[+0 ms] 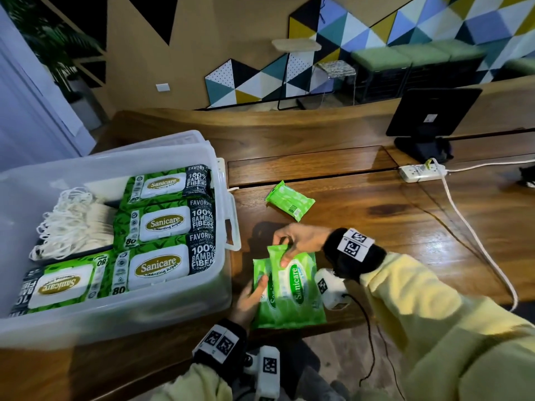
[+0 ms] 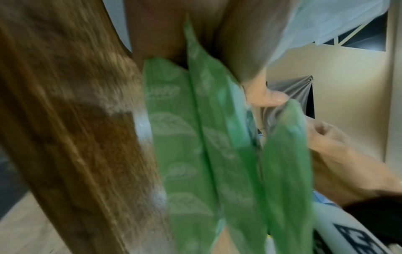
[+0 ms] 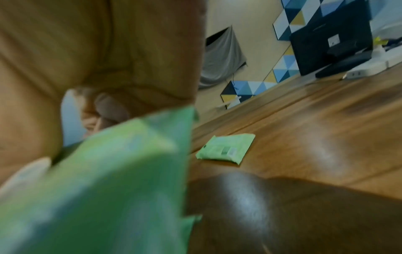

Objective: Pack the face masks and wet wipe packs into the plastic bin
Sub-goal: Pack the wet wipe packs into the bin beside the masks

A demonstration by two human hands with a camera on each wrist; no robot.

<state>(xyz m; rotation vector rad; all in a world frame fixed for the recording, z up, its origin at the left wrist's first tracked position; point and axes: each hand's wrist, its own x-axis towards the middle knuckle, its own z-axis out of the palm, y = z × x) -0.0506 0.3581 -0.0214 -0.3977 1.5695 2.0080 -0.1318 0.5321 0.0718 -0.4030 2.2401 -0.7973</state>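
Note:
Near the table's front edge, two light-green wet wipe packs overlap. My left hand [image 1: 252, 296] holds the lower pack [image 1: 262, 309] by its left side, thumb on top. My right hand [image 1: 292, 241] pinches the top edge of the upper pack [image 1: 295, 285]. A third small green pack [image 1: 290, 200] [image 3: 226, 148] lies alone farther back on the table. The clear plastic bin [image 1: 179, 316] at the left holds several large Sanicare wipe packs [image 1: 163, 222] and a stack of white face masks [image 1: 69, 224] with looped ear cords. Both wrist views are blurred, showing green packs [image 2: 208, 146] [image 3: 104, 180] close up.
A wooden table [image 1: 390, 227] carries a black monitor stand [image 1: 428, 123] at the back right, a white power strip [image 1: 421, 172] and its cable [image 1: 474, 241] running toward the front right. The bin's lid and handle [image 1: 231, 233] stand between the bin and the loose packs.

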